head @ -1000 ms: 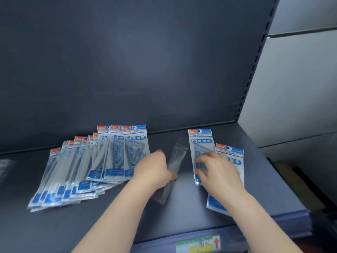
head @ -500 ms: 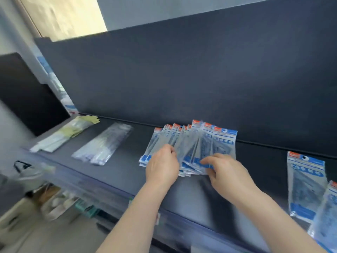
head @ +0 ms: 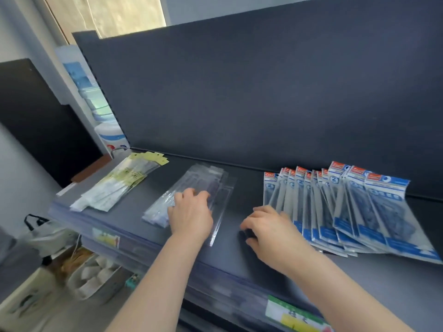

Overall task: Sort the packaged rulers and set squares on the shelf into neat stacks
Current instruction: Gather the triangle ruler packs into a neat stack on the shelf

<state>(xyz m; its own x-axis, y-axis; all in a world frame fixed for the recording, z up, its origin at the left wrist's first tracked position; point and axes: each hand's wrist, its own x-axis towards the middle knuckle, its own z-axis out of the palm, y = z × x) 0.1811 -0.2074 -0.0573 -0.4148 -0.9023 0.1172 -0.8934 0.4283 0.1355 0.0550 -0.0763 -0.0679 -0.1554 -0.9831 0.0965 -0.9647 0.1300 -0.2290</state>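
A pile of clear ruler packets (head: 203, 185) lies on the dark shelf (head: 134, 219) in the middle. My left hand (head: 189, 216) rests palm down on it, fingers bent over the topmost clear packet, whose near end sticks out under my wrist. To the right, several blue-and-red set square packets (head: 347, 212) lie fanned out and overlapping. My right hand (head: 268, 226) sits at the fan's left edge, fingers loosely curled with their tips on the shelf, and I see nothing in it.
A stack of yellow-labelled packets (head: 119, 185) lies at the shelf's left end. The dark back panel (head: 263, 92) rises behind everything. Below the shelf edge are price labels (head: 294, 315) and, at floor level, bins and a bag (head: 48, 236).
My view swung left. My left hand went from the blue fan to the clear pile with the clear packet. My right hand slid off the fan to its left edge.
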